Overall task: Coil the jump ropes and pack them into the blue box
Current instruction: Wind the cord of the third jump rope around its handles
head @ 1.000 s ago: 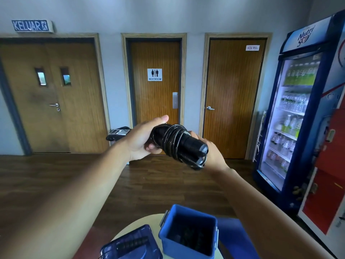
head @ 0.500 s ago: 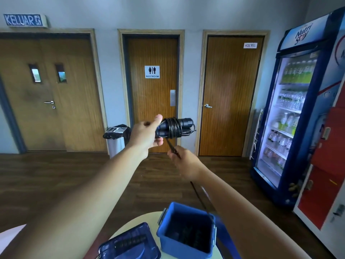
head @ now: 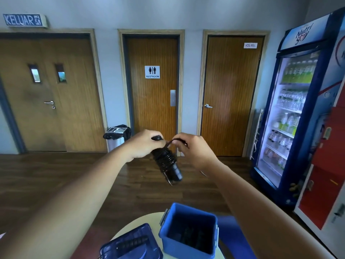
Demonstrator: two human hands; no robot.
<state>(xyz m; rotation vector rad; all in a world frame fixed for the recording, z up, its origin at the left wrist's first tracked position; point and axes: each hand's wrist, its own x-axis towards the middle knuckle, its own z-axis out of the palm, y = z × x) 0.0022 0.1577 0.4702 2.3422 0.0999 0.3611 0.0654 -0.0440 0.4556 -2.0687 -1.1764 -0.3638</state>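
Glossy black plastic on the jump rope point(head: 168, 163) handles between both hands, cord wound round them smooth and shiny. Below the hands, blue box point(head: 188, 245) of smooth, slightly shiny plastic; lid point(head: 130, 245) beside it, darker blue and glossy. Pale matt table point(head: 141, 221) top underneath. Beyond the hands, satin dark wood floor point(head: 56, 174), grained wood doors point(head: 153, 109).

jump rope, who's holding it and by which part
Both hands. The left hand grips the upper end of the jump rope bundle; the right hand pinches the loose cord end above it.
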